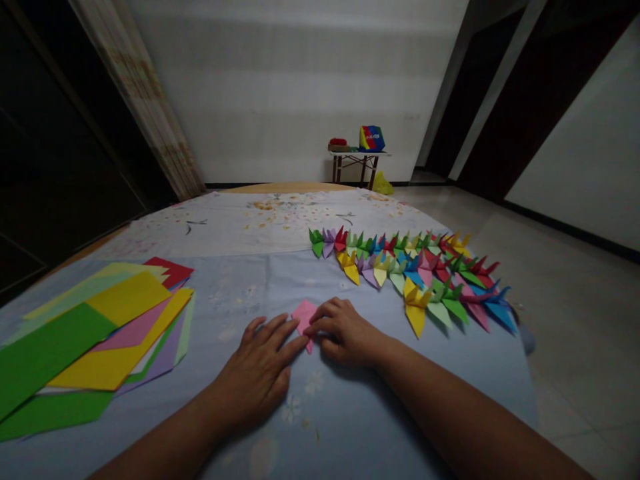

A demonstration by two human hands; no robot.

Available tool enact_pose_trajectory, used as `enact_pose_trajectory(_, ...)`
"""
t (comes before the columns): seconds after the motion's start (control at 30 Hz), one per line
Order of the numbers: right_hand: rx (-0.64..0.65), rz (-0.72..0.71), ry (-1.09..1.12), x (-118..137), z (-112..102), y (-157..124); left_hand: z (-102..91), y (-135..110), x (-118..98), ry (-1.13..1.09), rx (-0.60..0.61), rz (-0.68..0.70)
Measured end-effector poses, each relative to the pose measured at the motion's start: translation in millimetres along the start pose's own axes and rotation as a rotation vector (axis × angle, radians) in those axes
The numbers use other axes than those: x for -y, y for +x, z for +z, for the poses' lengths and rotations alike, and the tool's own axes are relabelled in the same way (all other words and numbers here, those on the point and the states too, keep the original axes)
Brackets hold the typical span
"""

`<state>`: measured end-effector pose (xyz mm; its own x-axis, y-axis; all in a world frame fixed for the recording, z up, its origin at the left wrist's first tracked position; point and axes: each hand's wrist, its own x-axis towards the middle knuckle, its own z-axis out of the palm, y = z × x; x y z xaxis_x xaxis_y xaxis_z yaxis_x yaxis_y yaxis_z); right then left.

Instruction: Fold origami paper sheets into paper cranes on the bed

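Folded pink piece (304, 311) just below mid-frame is matt, smooth-looking paper. Same deal with the loose sheets (133, 300) at left and the folded cranes (415, 307) at right: matt coloured paper, the sheets pretty smooth. Lower frame's blue cover (240, 427) is matt cloth, lightly creased; the white cover (225, 217) above it looks like printed fabric. Curtain (133, 73) upper left, also cloth. Floor (565, 360) at right: smooth tile, slight sheen. Yellow bag (383, 183), upper right of centre, looks like crinkly plastic.
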<state>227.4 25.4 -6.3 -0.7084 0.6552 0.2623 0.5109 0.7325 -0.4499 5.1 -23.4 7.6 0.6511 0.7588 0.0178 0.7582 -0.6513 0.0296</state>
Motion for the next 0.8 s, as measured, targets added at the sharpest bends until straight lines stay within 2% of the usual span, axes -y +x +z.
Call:
enact_pose_trajectory(0.23, 0.001, 0.006, -0.003, 0.7, 0.1, 1.2, 10.0, -2.7, 0.5, 0.022, -0.083, -0.024)
enact_pose_trajectory(0.4, 0.018, 0.000, -0.006, 1.2, -1.5, 1.4, 19.8, -2.8, 7.6, 0.050, -0.155, -0.101)
enact_pose_trajectory(0.6, 0.007, 0.001, 0.004, 0.4, -0.2, 0.9, 15.8, -0.4, 7.7, 0.076, -0.154, -0.126)
enact_pose_trajectory(0.8, -0.003, -0.006, -0.026, -1.4, 2.4, 1.4, 9.3, 2.6, 5.3, 0.036, -0.067, -0.024)
